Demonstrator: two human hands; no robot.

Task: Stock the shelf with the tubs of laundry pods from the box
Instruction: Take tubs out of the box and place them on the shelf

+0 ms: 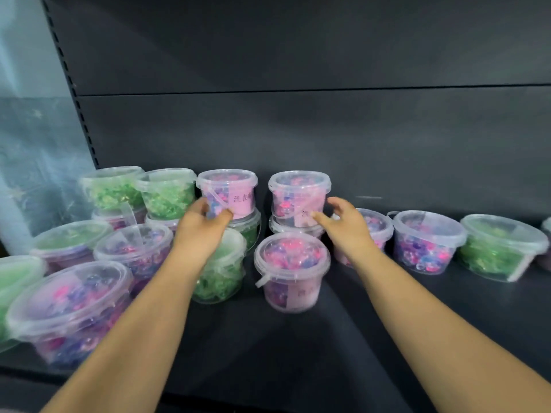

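Observation:
Clear lidded tubs of laundry pods, pink-purple and green, stand in rows and short stacks on a dark shelf (298,353). My left hand (202,225) grips the lower part of a pink tub (232,189) that sits on top of a green tub (250,231). With its thumb on the label and its fingers curved at the tub's right side, my right hand (347,223) holds a second pink tub (298,192), stacked on another tub (295,229). A further pink tub (290,269) stands in front between my arms. The box is out of view.
Green tubs (167,192) and pink-purple tubs (68,311) crowd the shelf's left side up to the front edge. To the right stand a purple tub (426,242) and a green tub (501,248). A dark back panel (298,129) rises behind.

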